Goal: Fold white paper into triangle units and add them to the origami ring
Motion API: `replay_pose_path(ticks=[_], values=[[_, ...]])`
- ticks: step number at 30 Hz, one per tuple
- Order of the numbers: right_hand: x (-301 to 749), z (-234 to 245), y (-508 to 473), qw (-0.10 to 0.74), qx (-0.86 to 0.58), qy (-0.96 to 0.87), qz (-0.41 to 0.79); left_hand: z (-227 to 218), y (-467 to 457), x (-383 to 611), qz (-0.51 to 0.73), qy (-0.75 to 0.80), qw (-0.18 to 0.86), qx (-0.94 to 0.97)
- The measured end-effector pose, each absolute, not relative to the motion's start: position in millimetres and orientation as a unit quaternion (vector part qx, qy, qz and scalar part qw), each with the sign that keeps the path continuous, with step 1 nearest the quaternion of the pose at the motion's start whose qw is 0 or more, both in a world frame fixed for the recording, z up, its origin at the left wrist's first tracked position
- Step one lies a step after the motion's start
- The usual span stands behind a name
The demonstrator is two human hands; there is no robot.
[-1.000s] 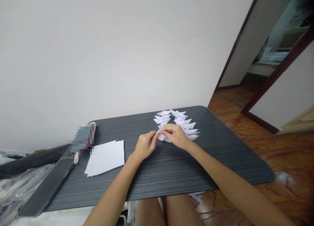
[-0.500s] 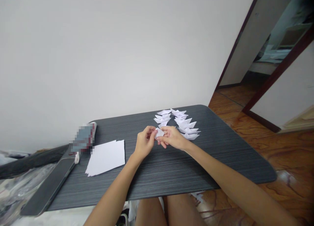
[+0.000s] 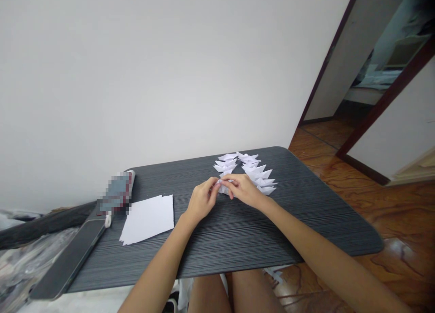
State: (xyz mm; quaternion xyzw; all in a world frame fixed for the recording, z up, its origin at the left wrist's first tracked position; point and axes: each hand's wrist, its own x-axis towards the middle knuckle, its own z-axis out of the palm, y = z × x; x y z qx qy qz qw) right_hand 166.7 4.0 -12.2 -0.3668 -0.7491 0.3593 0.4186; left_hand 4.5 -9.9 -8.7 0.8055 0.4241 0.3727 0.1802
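Note:
A small folded piece of white paper [image 3: 223,190] is pinched between my two hands above the middle of the table, mostly hidden by the fingers. My left hand [image 3: 204,196] grips its left side between thumb and fingertips. From the right, my right hand [image 3: 243,188] pinches the top of the same paper, fingers bent. Just beyond my hands stand several folded white paper boats [image 3: 256,171] in two rows, the nearer ones partly covered by my right hand. To the left lies a stack of white paper sheets [image 3: 149,220], slightly fanned.
The dark striped table [image 3: 272,238] stands against a white wall [image 3: 190,77]. At its left edge sit a blurred-out object [image 3: 117,193] and a long dark flat panel [image 3: 68,261]. Wooden floor [image 3: 340,181] and a doorway show on the right.
Half a second ago the paper showed as a flat diamond between my hands. Now my fingertips have closed together over its top, and it is more covered.

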Motion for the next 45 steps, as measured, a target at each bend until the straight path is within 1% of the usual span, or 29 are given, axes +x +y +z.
replay_pose_path(ticks=[6,10,16,21,24,30,34,39,45], values=[[164.1,-13.8,-0.1,0.45,-0.376,-0.782,0.211,-13.5,-9.3,3.6,0.407,0.418,0.107,0.805],[166.4,-14.3,-0.6,0.436,-0.36,-0.808,0.165,-13.0,-9.7,2.2,0.419,0.404,0.08,0.809],[169.0,-9.1,2.2,0.448,-0.306,-0.817,0.196,-7.7,-10.3,0.9,0.432,0.358,0.083,0.824],[170.2,-6.3,2.0,0.44,-0.304,-0.82,0.203,-4.3,-10.8,1.0,0.452,0.37,0.053,0.81],[170.9,-6.5,2.9,0.449,-0.307,-0.812,0.209,-3.7,-10.7,1.2,0.462,0.384,0.04,0.798],[169.5,-6.4,4.0,0.465,-0.297,-0.805,0.217,-8.9,-10.2,3.4,0.449,0.407,0.077,0.792],[170.2,-3.5,2.5,0.47,-0.294,-0.804,0.213,-9.6,-11.0,5.1,0.434,0.393,0.11,0.803],[170.9,-0.3,0.2,0.473,-0.295,-0.804,0.204,-6.2,-12.3,6.0,0.449,0.376,0.177,0.791],[172.0,-1.5,2.1,0.497,-0.265,-0.804,0.191,-6.9,-11.4,5.8,0.462,0.381,0.204,0.775]])
